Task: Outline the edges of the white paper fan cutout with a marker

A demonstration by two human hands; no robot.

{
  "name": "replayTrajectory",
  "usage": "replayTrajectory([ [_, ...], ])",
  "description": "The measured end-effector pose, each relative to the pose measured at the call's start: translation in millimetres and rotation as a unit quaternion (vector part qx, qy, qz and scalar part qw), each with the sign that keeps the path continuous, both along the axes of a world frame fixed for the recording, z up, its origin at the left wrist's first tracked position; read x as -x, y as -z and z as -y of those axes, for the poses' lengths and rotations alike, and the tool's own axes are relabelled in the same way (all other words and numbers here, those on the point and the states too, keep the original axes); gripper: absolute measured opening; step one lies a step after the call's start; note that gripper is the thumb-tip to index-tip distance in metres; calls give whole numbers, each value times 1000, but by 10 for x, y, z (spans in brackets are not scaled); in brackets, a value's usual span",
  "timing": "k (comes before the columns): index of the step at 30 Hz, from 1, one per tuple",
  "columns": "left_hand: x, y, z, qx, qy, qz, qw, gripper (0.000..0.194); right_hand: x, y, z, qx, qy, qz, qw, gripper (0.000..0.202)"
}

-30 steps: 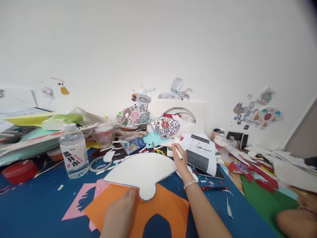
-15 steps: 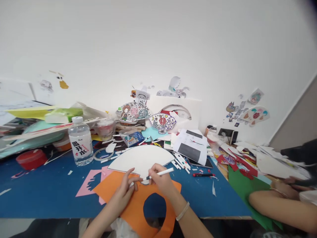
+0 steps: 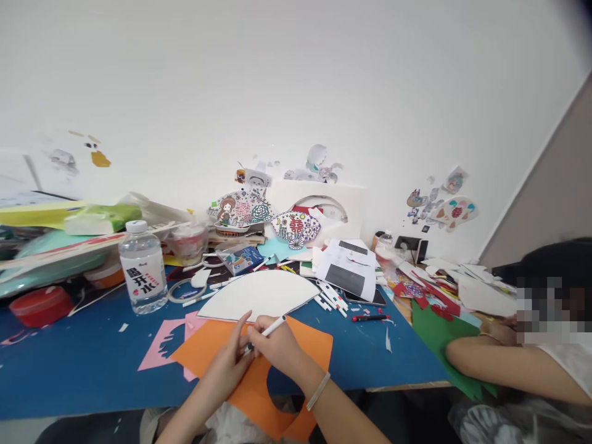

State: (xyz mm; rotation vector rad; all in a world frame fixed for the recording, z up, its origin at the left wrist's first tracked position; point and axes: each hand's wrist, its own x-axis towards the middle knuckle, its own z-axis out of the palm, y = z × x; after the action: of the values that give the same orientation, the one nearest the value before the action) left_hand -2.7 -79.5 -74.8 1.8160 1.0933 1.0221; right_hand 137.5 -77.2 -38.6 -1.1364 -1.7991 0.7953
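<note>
A white pen [image 3: 275, 325] slants down to the left in my right hand [image 3: 280, 348], whose fingers are closed round it. Its dark lower end meets the fingers of my left hand [image 3: 229, 361]. That hand's index finger points up, and the other fingers curl round the pen cap, which is mostly hidden. Both hands rest over an orange sheet [image 3: 312, 342] with a round hole. Just beyond them lies a white fan-shaped board [image 3: 261, 293], partly over the orange sheet. Pink cut paper [image 3: 160, 345] sticks out at the left.
A water bottle [image 3: 143, 271] and a red tub [image 3: 41, 305] stand at the left. White markers [image 3: 330, 296], a red-black pen [image 3: 371, 318] and a printed sheet [image 3: 349, 271] lie right of the board. Another person's arm [image 3: 485, 364] rests on green paper [image 3: 435, 333] at the right.
My right hand has moved left from the board's lower edge, bringing the pen's dark end to my left hand's fingers. The view has turned slightly right, and the other person's head now shows.
</note>
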Motion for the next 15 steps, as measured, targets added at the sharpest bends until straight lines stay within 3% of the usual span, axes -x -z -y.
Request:
replayTrajectory([
  [10,3,-10,-26,50,35,39,997,77,-12,6,-57,-10,57,29,998,30],
  [15,-41,-18,-15,18,15,-18,1000,72,74,56,-40,6,70,75,995,31],
])
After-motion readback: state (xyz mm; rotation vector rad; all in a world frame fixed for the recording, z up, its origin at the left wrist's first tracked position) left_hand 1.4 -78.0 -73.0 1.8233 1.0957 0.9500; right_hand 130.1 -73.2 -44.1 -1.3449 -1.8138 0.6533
